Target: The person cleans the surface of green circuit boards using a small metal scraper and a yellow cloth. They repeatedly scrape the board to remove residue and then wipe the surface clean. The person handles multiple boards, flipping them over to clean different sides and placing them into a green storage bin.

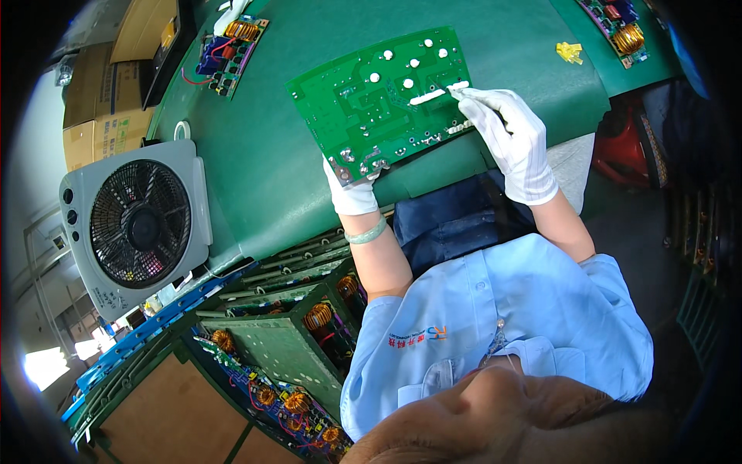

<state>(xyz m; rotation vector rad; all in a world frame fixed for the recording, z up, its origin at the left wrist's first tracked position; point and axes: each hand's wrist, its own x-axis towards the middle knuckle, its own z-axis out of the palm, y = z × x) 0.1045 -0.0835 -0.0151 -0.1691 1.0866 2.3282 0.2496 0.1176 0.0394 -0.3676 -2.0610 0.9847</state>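
A green circuit board (340, 100) is held tilted above the green-covered table, with its soldered side showing. Round white dots and a white strip (427, 97) stand out on that side. My left hand (352, 193), in a white glove, grips the board's near left corner from below; most of its fingers are hidden behind the board. At the board's right edge, my right hand (510, 139), also gloved in white, has thumb and fingertips pinched together beside the white strip. Whatever may be between those fingertips is too small to make out.
A grey box fan (143, 224) stands at the left, in front of cardboard boxes (108, 108). Boards with copper coils lie at the far left (232, 58) and far right (618, 35). A crumpled yellow piece (570, 52) is on the table. Green racks (270, 348) hold more boards below.
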